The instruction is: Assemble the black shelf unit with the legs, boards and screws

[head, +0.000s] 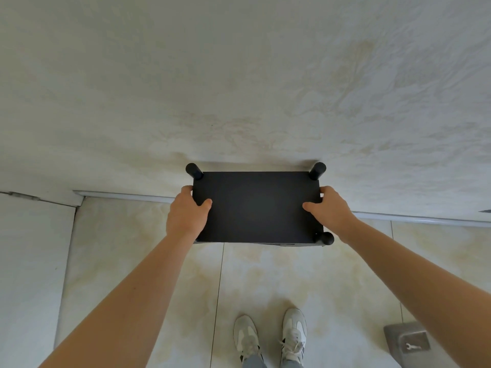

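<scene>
Nearest, beside the person's pale shoes (293, 333) on the tiled floor (265, 274), a grey box (393, 338), partly hidden by the right forearm and cut off by the frame's lower edge, holds a small silver wrench (411, 347). Farther out, the left hand (186, 213) and right hand (330, 211) each grip a short edge of the top board (239, 221) of the black shelf unit (265, 197), thumbs lying on top and fingers curled over the edge, their tips out of sight. The unit is close against the pale wall (239, 75); three round leg tops (317, 170) show at its corners, the left wrist covers the near-left corner, and the lower boards are almost wholly hidden.
</scene>
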`<state>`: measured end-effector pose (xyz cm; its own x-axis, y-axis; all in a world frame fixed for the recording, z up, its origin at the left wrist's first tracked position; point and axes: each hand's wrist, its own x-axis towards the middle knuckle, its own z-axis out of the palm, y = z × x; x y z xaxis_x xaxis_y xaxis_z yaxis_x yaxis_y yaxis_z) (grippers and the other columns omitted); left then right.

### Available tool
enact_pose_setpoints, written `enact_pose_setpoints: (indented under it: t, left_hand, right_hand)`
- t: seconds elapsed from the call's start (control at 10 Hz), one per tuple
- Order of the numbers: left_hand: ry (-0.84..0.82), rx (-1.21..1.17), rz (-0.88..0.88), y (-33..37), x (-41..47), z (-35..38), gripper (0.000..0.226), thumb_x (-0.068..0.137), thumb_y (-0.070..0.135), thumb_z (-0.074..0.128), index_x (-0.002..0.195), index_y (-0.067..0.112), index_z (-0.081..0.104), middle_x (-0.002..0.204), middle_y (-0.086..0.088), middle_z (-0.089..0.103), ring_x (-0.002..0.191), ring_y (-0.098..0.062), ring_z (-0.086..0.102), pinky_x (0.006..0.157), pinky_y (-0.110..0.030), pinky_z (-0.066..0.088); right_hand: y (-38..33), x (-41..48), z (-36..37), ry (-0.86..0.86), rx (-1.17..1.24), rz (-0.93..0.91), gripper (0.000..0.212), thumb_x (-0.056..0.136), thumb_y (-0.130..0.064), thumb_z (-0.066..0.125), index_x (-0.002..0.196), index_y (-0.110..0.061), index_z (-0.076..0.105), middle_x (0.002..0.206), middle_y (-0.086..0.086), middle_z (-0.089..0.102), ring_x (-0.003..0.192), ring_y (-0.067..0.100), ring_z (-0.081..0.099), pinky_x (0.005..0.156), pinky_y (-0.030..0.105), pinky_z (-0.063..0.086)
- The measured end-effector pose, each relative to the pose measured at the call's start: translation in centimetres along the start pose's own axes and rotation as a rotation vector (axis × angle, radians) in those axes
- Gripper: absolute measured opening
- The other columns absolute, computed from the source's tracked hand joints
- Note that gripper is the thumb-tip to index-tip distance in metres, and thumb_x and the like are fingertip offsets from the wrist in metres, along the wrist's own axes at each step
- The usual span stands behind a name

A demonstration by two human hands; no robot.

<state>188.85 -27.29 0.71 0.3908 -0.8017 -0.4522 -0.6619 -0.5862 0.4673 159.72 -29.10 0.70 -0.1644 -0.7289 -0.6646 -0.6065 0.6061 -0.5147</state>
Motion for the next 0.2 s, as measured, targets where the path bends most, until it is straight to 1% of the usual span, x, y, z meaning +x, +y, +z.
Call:
enact_pose_setpoints:
  t: [0.1,0.2]
  left_hand:
    - [0.0,0.025,-0.022,-0.3,-0.9,-0.7,0.057,0.098,0.026,0.061,0.149,0.014,0.039,0.141,-0.011,0.055,0.125,-0.033,0.055,0.098,-0.047,0.047]
    - [0.053,0.053,-0.004,-0.3,-2.2,-1.3,0.057,0.098,0.021,0.059,0.15,0.015,0.037,0.144,-0.009,0.051,0.125,-0.031,0.054,0.096,-0.046,0.049]
  right_hand:
    - [0.1,-1.1,-0.3,-0.012,0.012,-0.027,0.054,0.096,-0.022,0.058,0.144,-0.012,0.036,0.137,0.012,0.053,0.113,0.03,0.055,0.089,0.037,0.047]
    - [0.1,-2.5,-0.9,0.03,-0.008,-0.079,0.054,0.098,-0.019,0.055,0.148,-0.014,0.033,0.148,0.009,0.046,0.127,0.03,0.052,0.099,0.04,0.045]
